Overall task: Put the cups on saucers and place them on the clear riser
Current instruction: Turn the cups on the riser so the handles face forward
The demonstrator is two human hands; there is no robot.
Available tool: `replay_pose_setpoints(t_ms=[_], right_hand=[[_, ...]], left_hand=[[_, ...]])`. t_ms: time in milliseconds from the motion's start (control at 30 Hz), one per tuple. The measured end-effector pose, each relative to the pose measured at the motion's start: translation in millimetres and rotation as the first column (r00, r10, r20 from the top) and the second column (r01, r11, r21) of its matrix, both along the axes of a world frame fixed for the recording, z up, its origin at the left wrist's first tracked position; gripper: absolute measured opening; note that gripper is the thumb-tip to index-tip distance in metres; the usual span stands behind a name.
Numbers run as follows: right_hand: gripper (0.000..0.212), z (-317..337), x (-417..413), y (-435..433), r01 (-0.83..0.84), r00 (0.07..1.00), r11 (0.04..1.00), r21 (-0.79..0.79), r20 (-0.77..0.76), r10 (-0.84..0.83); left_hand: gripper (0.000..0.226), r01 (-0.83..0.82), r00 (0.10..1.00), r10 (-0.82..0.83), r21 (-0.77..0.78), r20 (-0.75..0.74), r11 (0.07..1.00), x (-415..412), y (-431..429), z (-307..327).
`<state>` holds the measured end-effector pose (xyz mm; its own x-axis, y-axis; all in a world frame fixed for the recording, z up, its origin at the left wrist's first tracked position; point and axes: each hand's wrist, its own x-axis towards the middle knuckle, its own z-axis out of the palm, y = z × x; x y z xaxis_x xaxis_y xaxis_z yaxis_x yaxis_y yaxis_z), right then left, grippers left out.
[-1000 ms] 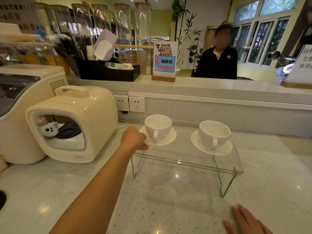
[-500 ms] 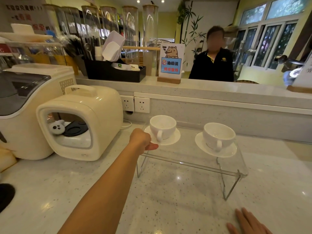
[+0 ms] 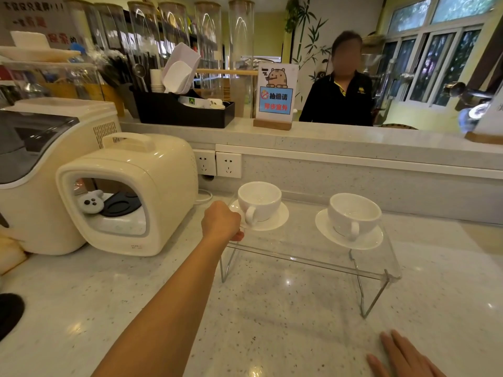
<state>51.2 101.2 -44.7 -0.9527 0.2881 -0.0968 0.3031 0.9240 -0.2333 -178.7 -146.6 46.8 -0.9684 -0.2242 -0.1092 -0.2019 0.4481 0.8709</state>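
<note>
Cups and saucers are both up on the clear riser (image 3: 307, 257), so you look to be at the tail of the last placement, not the start of one. Nearest to you, your right hand (image 3: 402, 357) lies flat and spread on the counter (image 3: 163, 308), holding nothing, well apart from the riser's near leg. Further out, your left hand (image 3: 221, 223) is curled at the riser's near-left corner, thumb tip showing just beneath the saucer edge. The fingers are hidden behind the knuckles, so whether you are pinching the left saucer (image 3: 273, 223) or merely touching it cannot be told. Just beyond your grip, the left cup (image 3: 258, 201) sits upright on that saucer, handle turned toward your hand. Off to the right of the grip, the right cup (image 3: 352, 216) stands on the right saucer (image 3: 364, 239), which looks to reach close to the riser's front edge. Past the grip on the other side is a cream appliance (image 3: 130, 191).

Your next move, as I judge it, is to let go cleanly: loosen the fingers and draw the hand back low and straight, without dragging the saucer or nudging the handle. Watch the light riser; a bump could shift both sets.
</note>
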Motion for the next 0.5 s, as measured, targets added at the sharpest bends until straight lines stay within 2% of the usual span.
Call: replay_pose_setpoints(t_ms=[267, 400, 500], right_hand=[[0.060, -23, -6, 6, 0.119, 0.992, 0.993, 0.013, -0.037, -0.119], [0.060, -27, -9, 7, 0.128, 0.990, 0.991, 0.023, -0.056, -0.127], [0.058, -25, -7, 3, 0.128, 0.991, 0.990, 0.067, -0.056, -0.124]], left_hand=[[0.027, 0.013, 0.998, -0.029, 0.231, 0.063, 0.973, -1, -3, 0], [0.031, 0.017, 0.997, -0.033, 0.241, 0.063, 0.970, -1, -3, -1], [0.024, 0.027, 0.996, -0.047, 0.252, 0.075, 0.967, -1, -3, -1]])
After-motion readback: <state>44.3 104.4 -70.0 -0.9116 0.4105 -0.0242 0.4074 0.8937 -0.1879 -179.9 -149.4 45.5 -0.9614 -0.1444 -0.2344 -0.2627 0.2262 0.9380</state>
